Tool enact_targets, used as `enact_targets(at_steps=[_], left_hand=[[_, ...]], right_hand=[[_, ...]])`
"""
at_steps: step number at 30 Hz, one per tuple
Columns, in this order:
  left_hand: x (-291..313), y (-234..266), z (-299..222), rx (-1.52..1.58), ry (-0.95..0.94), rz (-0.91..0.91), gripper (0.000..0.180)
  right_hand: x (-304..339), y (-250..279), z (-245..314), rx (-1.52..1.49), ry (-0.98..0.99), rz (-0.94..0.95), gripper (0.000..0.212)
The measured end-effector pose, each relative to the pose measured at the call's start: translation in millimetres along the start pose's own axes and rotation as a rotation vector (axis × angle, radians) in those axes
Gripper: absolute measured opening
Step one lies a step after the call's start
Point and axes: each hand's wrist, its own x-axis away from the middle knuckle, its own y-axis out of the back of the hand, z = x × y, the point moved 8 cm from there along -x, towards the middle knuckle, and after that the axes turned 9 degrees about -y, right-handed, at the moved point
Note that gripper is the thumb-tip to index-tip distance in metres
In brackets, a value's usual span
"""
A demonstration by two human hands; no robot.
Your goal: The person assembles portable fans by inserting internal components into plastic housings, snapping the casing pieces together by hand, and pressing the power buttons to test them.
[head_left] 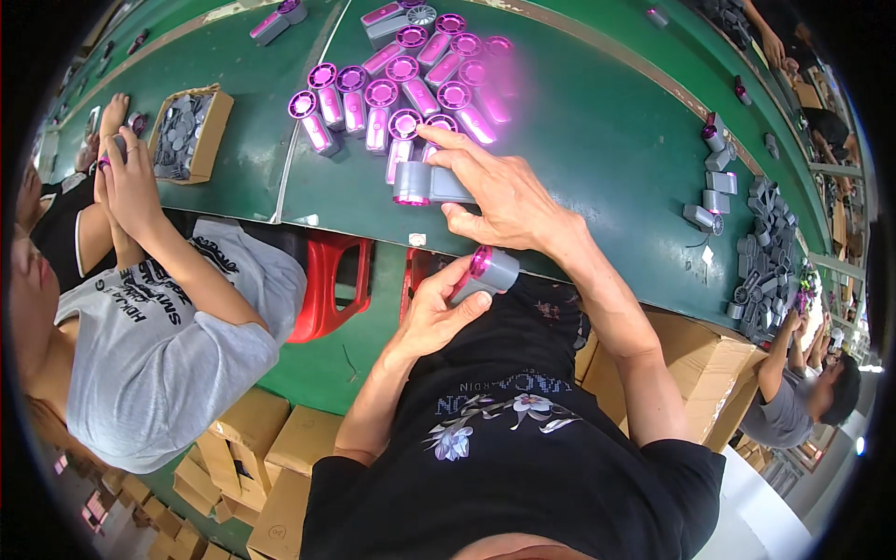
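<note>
My left hand is closed around a small grey handheld fan with a magenta ring, held just off the table's near edge in front of my shirt. Over the table, my right hand has the grey handle of another handheld fan between thumb and fingers. Its head, magenta-rimmed, points to the left. The index finger of that hand stretches toward a standing group of grey and magenta fans. Part of the handle is hidden under my fingers.
A green table spans the view. Grey housings are heaped at its right end, with several loose fan bodies beside them. At left, a co-worker sits near a carton of grey parts and a red stool. Cardboard boxes stand below.
</note>
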Motion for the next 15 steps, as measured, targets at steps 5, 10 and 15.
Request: enact_targets(at_steps=[5, 10, 15], left_hand=[[1, -10, 6, 0.341, 0.072, 0.002, 0.057], [-14, -15, -5, 0.320, -0.026, -0.039, 0.061], [-44, -26, -29, 0.268, -0.166, -0.047, 0.076]], right_hand=[[3, 3, -5, -0.040, 0.022, -0.045, 0.058], [25, 28, -30, -0.211, -0.121, -0.226, 0.067], [62, 33, -87, -0.952, -0.387, -0.326, 0.059]])
